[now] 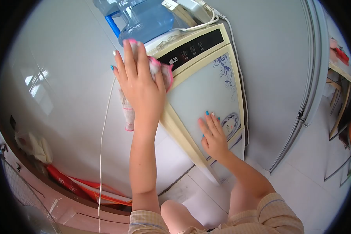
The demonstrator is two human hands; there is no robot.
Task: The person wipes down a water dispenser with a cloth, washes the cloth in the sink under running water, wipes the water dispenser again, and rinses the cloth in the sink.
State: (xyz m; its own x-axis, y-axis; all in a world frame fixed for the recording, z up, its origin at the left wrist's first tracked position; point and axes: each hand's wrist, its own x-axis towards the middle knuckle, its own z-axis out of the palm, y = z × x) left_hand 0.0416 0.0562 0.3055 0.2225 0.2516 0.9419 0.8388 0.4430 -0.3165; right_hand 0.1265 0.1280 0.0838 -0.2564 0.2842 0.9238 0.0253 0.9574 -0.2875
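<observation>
My left hand (138, 80) lies spread over a white cloth with pink edges (128, 113), pressing it to the upper left corner of a cream water dispenser (197, 97). Part of the cloth hangs down below the wrist, and another part shows right of the fingers, beside the black control panel (195, 48). My right hand (214, 136) rests with its fingers apart on the lower part of the dispenser's pale front door, near a round blue pattern. Nothing shows in this hand.
A blue water bottle (146, 21) stands on top of the dispenser, with a white power strip (195, 9) and cables behind. A grey fridge (277, 78) is at the right. Red bags (72, 185) lie lower left, and a white cord (102, 156) hangs by the wall.
</observation>
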